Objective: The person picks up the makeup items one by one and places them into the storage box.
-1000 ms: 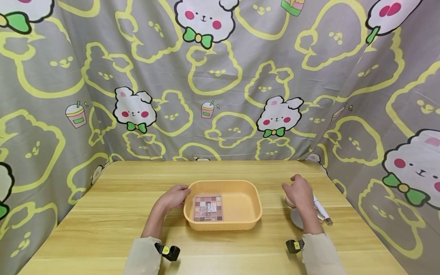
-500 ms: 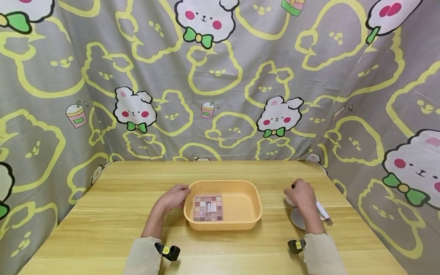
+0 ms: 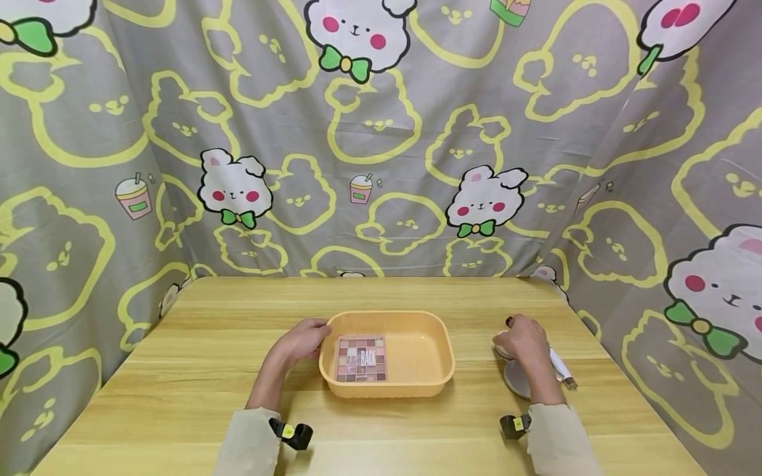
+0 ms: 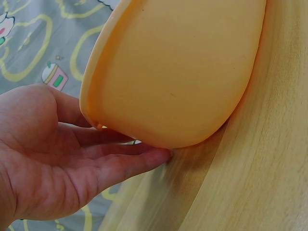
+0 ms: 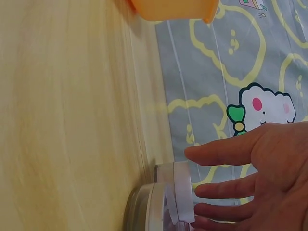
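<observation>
At its left end, a pale orange plastic tray [image 3: 417, 391] is held by my left hand [image 3: 303, 340]. In the left wrist view the fingers [image 4: 130, 163] lie against the tray's outer side, just below its rim. Inside it, on the left, lies a flat eyeshadow palette [image 3: 361, 360] with a grid of pink and brown squares. My right hand [image 3: 524, 340] is over a cluster of small items at the right. Its thumb and fingers are extended beside a white round flat container [image 5: 183, 192], fingertips right at its edge.
A second round flat container [image 3: 516, 380] stands just in front of the right hand. To its right lies a white tube [image 3: 559, 365] with a brown tip. A small black item [image 3: 508, 322] pokes out beyond the hand. A patterned grey curtain [image 3: 381, 258] backs the table.
My right hand has lowered slightly toward the near side over the small items, and the black item has come into view behind it. The left hand and tray have stayed put.
</observation>
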A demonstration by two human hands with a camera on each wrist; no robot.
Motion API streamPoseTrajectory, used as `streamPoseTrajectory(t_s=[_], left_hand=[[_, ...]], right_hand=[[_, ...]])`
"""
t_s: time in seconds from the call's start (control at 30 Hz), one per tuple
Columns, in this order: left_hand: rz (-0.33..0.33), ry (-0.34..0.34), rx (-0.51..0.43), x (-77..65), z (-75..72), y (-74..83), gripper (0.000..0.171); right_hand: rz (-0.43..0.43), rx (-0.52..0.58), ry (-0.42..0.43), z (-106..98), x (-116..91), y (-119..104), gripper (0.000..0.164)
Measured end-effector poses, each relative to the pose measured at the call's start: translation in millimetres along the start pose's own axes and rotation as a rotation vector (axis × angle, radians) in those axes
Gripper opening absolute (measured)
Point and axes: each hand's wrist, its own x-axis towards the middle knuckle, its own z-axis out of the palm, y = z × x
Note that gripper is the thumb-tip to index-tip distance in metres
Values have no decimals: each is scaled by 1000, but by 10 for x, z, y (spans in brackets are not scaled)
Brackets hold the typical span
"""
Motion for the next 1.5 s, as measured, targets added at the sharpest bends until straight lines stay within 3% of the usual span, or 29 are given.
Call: streamPoseTrajectory(t_s=[0.93,1.5], left_hand=[[-4,-4,5,0,1,4,53],[1,0,-2,5,3,-4,52]], right_hand=[[17,-57,-74,14,11,3,18],[-19,-69,-44,61,15,-65,42]])
